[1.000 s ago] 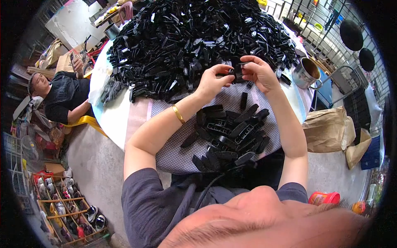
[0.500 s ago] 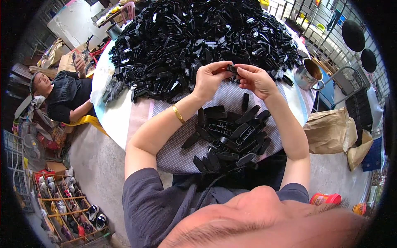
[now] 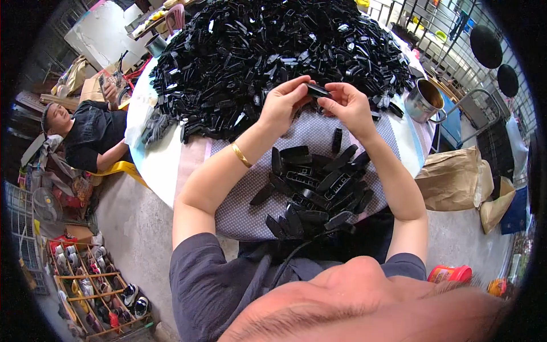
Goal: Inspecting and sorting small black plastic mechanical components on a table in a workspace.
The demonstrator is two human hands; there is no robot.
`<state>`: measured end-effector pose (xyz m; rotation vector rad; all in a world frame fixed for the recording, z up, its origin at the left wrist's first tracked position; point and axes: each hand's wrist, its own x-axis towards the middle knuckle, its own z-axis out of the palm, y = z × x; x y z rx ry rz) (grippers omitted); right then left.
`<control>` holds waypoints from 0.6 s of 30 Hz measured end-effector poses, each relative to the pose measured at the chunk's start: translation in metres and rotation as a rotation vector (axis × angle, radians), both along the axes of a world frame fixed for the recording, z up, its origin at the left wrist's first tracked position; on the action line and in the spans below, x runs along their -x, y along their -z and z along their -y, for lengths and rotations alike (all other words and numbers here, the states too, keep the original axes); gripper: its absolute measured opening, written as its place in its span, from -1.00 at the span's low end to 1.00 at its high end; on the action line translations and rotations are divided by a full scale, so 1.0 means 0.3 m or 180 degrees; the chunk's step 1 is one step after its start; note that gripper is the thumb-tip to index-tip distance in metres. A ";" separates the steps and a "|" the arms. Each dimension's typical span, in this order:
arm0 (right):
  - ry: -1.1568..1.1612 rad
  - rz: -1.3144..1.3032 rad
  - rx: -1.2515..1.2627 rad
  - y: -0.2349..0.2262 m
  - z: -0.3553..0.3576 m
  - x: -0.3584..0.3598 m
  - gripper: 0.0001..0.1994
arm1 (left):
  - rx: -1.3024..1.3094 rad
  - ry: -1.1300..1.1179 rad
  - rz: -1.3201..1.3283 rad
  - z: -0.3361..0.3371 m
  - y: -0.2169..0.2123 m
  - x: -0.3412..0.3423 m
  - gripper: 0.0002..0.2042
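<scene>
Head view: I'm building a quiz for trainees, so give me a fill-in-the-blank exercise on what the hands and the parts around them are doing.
1. The left hand and the right hand hold one small black plastic part between ____ hands.
2. The gold bangle sits on the ____ wrist.
3. The smaller batch of black parts lies on a dotted ____ cloth.
4. The metal cup stands to the ____ of the big heap.

Missing words: both; left; grey; right
</scene>
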<state>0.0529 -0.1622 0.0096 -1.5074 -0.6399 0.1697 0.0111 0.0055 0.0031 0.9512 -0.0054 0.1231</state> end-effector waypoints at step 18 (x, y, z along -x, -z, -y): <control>-0.0479 0.0348 0.0826 -0.016 0.021 0.007 -0.80 | -0.1997 0.0193 0.0671 -0.006 -0.090 0.040 -0.77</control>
